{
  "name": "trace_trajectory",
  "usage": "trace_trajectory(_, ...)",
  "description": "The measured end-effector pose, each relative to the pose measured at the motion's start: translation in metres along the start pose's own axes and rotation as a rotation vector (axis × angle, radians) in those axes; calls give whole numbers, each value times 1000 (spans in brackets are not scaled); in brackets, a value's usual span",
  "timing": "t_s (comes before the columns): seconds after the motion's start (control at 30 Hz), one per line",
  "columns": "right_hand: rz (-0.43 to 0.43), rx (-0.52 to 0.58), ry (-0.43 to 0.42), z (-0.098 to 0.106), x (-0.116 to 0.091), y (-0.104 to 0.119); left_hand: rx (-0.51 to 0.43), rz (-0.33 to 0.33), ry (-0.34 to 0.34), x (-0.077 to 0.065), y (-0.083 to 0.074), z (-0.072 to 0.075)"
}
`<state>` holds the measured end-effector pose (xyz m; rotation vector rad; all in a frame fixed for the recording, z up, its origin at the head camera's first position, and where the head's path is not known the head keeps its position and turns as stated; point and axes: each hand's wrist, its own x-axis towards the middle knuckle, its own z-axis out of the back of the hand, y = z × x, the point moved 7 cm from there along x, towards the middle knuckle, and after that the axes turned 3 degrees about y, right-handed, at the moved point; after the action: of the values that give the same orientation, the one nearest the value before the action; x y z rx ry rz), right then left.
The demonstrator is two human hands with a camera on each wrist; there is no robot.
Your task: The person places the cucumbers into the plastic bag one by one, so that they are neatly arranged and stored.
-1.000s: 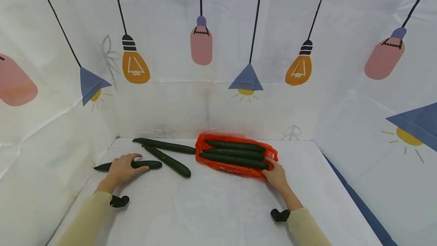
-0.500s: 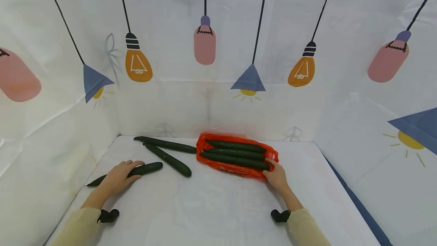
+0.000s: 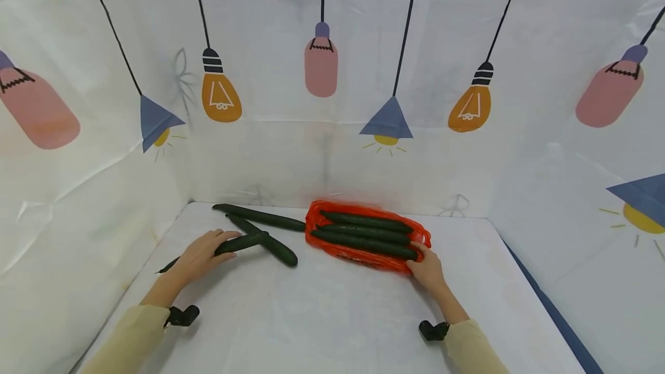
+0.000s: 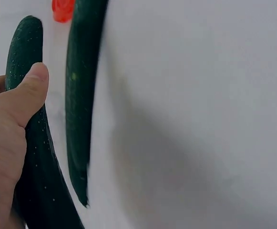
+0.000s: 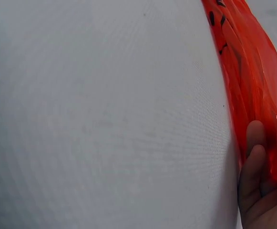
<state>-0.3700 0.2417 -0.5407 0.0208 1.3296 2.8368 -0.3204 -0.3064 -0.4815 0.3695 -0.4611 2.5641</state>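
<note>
My left hand (image 3: 200,257) grips a dark green cucumber (image 3: 240,243) around its middle, thumb along the near side. In the left wrist view the thumb lies over this cucumber (image 4: 39,157), and a second cucumber (image 4: 82,95) runs beside it. The held one's far end overlaps a loose cucumber (image 3: 281,253) in the head view. At the red plastic bag (image 3: 358,258), my right hand (image 3: 430,271) pinches the right end. Three cucumbers (image 3: 363,245) lie side by side in the bag's opening. The right wrist view shows fingers curled against the red plastic (image 5: 245,71).
Another loose cucumber (image 3: 262,217) lies at the back left, its right end at the bag's left edge. The white table (image 3: 322,322) is enclosed by white walls (image 3: 280,154) printed with hanging lamps.
The left hand has tilted its cucumber and carried it to the right, so its tip now overlaps the loose one. The right hand stays at the bag. The head view has shifted slightly.
</note>
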Motion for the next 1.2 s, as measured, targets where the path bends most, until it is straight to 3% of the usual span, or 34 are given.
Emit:
trace_trajectory(0.23, 3, -12, 9, 2, 2, -2, -115, -11, 13, 30, -26, 5)
trace_trajectory(0.6, 32, 10, 5, 6, 1, -3, 4, -162, 9, 87, -69, 3)
trace_trajectory(0.77, 43, 2, 3, 5, 6, -2, -5, -171, 53, 112, -82, 1)
trace_trajectory(1.0, 37, -1, -2, 8, 6, 1, -100, -160, 101, 141, -97, -8)
trace_trajectory(1.2, 23, 5, 7, 6, 3, 1, -40, -223, 125, 160, -116, -22)
